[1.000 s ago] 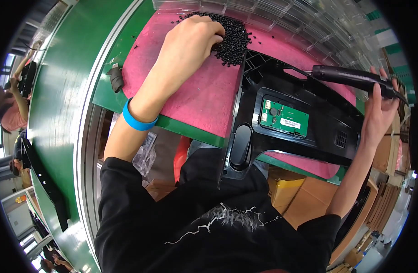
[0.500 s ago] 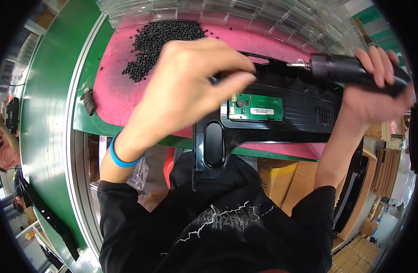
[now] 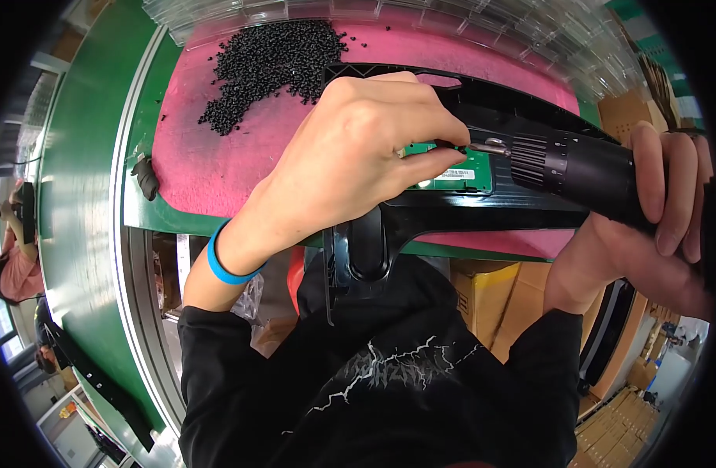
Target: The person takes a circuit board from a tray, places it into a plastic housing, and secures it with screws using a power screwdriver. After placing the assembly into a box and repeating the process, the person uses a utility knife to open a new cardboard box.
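Observation:
My left hand (image 3: 373, 144) pinches a small black screw (image 3: 455, 147) between thumb and fingertips, over a green circuit board (image 3: 463, 178). My right hand (image 3: 658, 210) is wrapped around a black electric screwdriver (image 3: 572, 168), held level with its bit (image 3: 492, 147) pointing left. The bit's tip meets the screw at my left fingertips. Under both hands lies a black plastic panel (image 3: 444, 218), with the board set in it; my left hand hides part of the board.
A pile of small black screws (image 3: 276, 62) spreads over the pink mat (image 3: 194, 171). Clear plastic boxes (image 3: 451, 19) line the back. A dark scrap (image 3: 145, 178) lies at the mat's left edge. Cardboard boxes (image 3: 487, 300) stand below the table, and another person (image 3: 19, 265) is at far left.
My left hand has moved right over the board. The screwdriver has come down and left, so its bit now meets the screw in my left fingers. The panel's far edge shows more.

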Action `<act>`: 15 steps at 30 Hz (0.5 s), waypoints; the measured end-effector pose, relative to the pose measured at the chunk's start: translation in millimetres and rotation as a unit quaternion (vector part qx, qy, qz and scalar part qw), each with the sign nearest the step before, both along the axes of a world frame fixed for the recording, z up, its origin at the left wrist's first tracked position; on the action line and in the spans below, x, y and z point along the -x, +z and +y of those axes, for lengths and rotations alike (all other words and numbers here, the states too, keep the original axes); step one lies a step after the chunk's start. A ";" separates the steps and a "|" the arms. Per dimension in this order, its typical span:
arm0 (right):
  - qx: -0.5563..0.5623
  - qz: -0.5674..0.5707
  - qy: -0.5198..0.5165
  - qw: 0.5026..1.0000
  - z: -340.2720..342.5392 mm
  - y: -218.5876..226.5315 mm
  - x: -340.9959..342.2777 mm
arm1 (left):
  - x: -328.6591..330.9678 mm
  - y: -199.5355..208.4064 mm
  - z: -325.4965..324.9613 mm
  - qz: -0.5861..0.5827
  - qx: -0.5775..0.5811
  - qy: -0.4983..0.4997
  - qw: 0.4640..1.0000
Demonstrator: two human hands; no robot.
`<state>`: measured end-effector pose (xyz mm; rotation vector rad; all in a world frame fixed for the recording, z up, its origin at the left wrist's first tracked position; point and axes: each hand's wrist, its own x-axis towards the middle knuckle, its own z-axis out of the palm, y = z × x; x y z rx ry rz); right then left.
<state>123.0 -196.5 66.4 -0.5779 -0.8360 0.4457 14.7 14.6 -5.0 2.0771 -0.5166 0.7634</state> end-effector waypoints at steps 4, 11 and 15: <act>0.012 0.000 -0.015 1.000 18.3 -3.1 6.6 | -0.2 -0.5 -0.5 -0.006 -0.005 0.000 1.000; 0.035 -0.002 -0.039 0.999 13.2 -3.7 13.4 | 0.4 -4.2 -0.9 -0.017 -0.009 0.010 1.000; 0.049 -0.006 -0.057 0.997 16.6 -3.9 11.2 | 0.1 -3.8 -1.3 -0.019 -0.011 0.012 1.000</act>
